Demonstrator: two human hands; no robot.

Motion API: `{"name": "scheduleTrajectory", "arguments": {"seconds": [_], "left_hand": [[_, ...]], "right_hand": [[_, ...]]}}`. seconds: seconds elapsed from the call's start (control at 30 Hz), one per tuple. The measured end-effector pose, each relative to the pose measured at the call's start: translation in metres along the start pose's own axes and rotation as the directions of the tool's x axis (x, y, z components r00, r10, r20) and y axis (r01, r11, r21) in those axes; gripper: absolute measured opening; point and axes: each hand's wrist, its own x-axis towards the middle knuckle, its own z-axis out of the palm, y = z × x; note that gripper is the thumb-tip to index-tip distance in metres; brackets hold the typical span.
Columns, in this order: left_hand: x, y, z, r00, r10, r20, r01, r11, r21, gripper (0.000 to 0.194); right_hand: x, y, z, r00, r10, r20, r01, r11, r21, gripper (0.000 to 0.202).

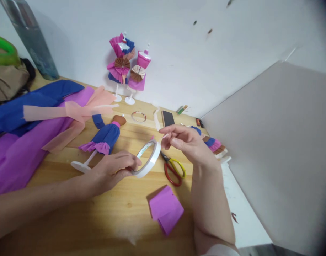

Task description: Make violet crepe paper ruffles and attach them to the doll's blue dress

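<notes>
My left hand point(116, 170) pinches the near left edge of a white tape roll point(149, 165), which is tilted above the wooden table point(93, 220). Just right of the roll's top is my right hand point(186, 142), its thumb and fingers curled toward each other; whether something small sits between them is too small to tell. Scissors point(173, 172) with one red and one yellow handle lie under the space between my hands. A folded purple paper piece point(166, 209) lies nearer to me. A small dress form in a blue and purple skirt point(105, 137) lies tilted beyond my left hand.
Blue, purple and peach paper strips point(77, 109) cover the left side. Two dressed mini stands point(121, 67) are by the wall. A clear ring point(138, 116), a phone point(167, 118) and a green item point(182, 110) lie farther back. A tall bottle point(35, 42) stands back left.
</notes>
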Motion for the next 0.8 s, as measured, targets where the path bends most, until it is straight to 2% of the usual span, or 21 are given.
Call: {"name": "scheduleTrajectory", "arguments": {"seconds": [0.07,0.17,0.23,0.4,0.63,0.8], "left_hand": [[0.000,-0.001,0.000,0.999,0.009,0.034,-0.010,1.000,0.012,0.021],[0.001,-0.001,-0.001,0.997,0.026,0.073,-0.028,0.999,0.026,0.022],[0.001,0.000,-0.002,0.996,0.027,0.081,-0.029,0.999,0.023,0.020],[0.002,0.003,-0.004,0.992,0.000,0.123,0.001,1.000,-0.006,0.020],[-0.001,-0.002,-0.001,0.986,-0.039,0.160,0.045,0.998,-0.036,0.019],[-0.002,-0.002,-0.001,0.982,0.017,0.189,-0.001,0.997,-0.083,0.021]], "right_hand": [[0.001,0.001,0.003,1.000,-0.006,0.015,0.005,0.999,0.046,0.041],[0.001,0.001,0.006,0.999,-0.029,0.017,0.028,0.999,0.032,0.031],[0.002,0.002,0.005,0.999,-0.038,0.025,0.038,0.999,0.016,0.031],[0.007,0.011,-0.013,0.994,-0.049,0.095,0.053,0.998,-0.036,0.035],[0.006,0.029,-0.041,0.966,-0.120,0.230,0.112,0.993,0.046,0.031],[0.008,0.038,-0.045,0.938,-0.076,0.338,0.044,0.994,0.101,0.036]]}}
